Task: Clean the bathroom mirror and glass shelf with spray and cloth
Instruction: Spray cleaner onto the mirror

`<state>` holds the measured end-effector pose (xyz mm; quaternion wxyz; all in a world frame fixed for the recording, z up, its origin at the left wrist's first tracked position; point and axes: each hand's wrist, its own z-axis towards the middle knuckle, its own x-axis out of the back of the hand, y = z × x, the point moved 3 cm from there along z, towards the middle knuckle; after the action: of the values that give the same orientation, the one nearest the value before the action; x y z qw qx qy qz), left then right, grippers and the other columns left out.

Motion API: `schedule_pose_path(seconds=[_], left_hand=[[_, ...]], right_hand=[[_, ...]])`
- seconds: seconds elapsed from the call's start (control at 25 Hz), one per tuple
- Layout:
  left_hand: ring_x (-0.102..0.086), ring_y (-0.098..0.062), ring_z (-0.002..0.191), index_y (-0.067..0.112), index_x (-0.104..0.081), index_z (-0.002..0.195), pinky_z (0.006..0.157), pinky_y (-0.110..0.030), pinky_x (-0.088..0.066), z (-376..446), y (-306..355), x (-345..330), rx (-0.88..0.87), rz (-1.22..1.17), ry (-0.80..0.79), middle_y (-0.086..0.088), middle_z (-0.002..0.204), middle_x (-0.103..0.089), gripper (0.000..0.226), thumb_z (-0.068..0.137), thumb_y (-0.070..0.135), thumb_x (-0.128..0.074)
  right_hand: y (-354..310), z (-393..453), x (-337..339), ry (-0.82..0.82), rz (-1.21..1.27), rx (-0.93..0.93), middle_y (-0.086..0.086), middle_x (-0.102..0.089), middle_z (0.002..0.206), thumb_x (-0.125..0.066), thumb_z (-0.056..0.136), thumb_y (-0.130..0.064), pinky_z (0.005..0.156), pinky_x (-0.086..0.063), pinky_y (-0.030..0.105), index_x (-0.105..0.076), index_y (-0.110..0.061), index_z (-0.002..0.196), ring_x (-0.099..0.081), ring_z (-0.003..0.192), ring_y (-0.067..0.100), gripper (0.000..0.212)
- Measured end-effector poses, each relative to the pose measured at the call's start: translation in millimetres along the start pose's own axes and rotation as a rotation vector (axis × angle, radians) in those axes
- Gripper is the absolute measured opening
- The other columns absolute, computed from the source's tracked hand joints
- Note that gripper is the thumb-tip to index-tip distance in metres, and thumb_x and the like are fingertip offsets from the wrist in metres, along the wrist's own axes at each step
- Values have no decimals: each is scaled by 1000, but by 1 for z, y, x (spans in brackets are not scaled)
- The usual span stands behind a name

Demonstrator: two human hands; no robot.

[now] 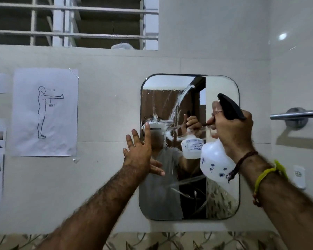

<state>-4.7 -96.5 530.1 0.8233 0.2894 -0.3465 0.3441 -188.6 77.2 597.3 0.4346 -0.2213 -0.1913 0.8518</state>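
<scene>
A rounded rectangular mirror (222,87) hangs on the tiled wall, streaked with white spray that runs down its upper middle. My right hand (231,130) grips a white spray bottle (215,163) with a black trigger head, held in front of the mirror's right half. My left hand (138,152) is raised with straight, spread fingers at the mirror's left edge; whether it touches the glass I cannot tell. No cloth or glass shelf is in view.
A metal towel bar (296,114) sticks out of the wall to the right. Paper sheets (45,112) are taped to the wall at left. A barred window (72,22) sits above. A wall socket (299,175) is at lower right.
</scene>
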Motion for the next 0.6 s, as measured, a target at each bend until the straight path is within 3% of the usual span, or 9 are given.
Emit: schedule_pose_path(seconds=[0.12,0.24,0.48,0.6], left_hand=[[23,-47,144,29,42,143,116,-68,-16,-7,-3,-1,-20,35,-11,-24,155,33,164,46,65,-87],[23,-47,144,29,42,142,117,-67,-15,-17,-6,-9,-24,34,-34,-24,156,31,162,48,64,-86],[27,-43,143,26,41,143,118,-63,-11,-38,-9,-23,-44,87,-79,-22,154,36,157,52,70,-79],[30,-40,143,28,40,144,120,-58,-7,-48,-17,-28,-81,127,-82,-19,153,38,153,55,73,-76]], right_hand=[[11,-6,6,0,-66,-62,4,-70,64,-66,83,-58,60,-62,48,-68,-12,73,-70,63,24,47],[16,-20,12,-100,-173,-21,1,-71,68,-64,84,-60,62,-61,47,-71,-16,77,-70,70,22,45],[29,-44,27,-138,-292,-4,2,-70,67,-64,88,-52,61,-61,43,-71,-15,75,-67,65,22,40],[38,-61,35,-169,-347,2,3,-67,60,-66,88,-48,54,-54,33,-68,-13,68,-65,59,22,40]])
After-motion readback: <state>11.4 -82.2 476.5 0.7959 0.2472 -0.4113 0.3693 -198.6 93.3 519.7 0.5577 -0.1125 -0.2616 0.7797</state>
